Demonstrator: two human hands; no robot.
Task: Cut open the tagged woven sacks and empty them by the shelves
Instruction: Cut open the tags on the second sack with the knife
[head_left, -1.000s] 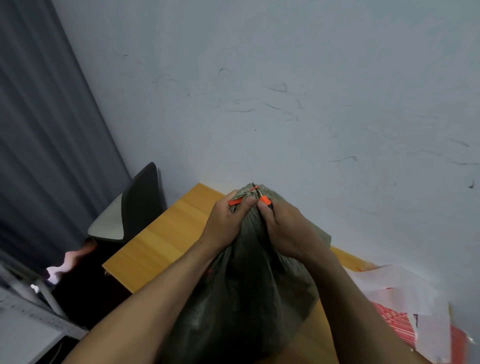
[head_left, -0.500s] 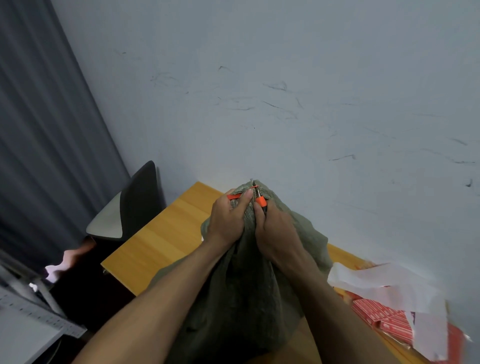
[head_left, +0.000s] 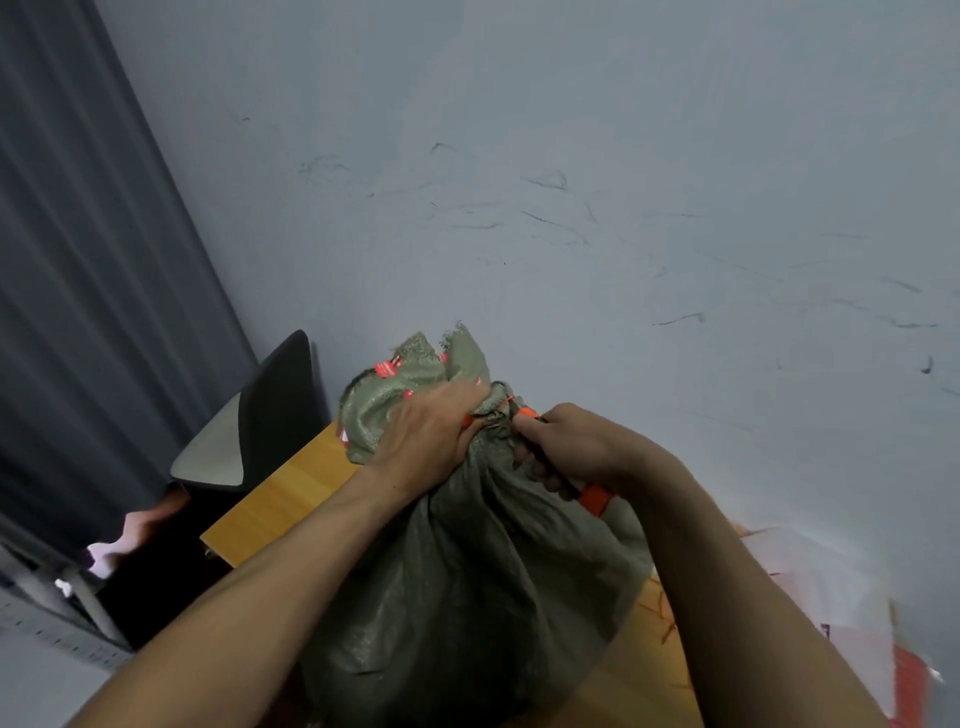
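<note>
A grey-green woven sack (head_left: 467, 571) stands on a wooden table (head_left: 280, 499) against the wall. Its gathered neck is tied with an orange-red tie (head_left: 506, 402), and red tags (head_left: 385, 368) show on the flared top. My left hand (head_left: 426, 436) grips the bunched neck just below the flared top. My right hand (head_left: 566, 447) grips an orange-handled cutter (head_left: 592, 499), with its tip at the tie on the neck's right side. The blade itself is hidden by my fingers and the sack folds.
A dark chair (head_left: 260, 415) stands left of the table by a grey curtain (head_left: 78, 312). White paper (head_left: 810, 582) and red packets (head_left: 909, 675) lie on the table at the right. A scuffed pale wall (head_left: 571, 208) rises close behind the sack.
My hands have come apart: the right one moved right and down with the cutter, now showing its orange handle. The sack's top has opened out above my left hand, showing red tags.
</note>
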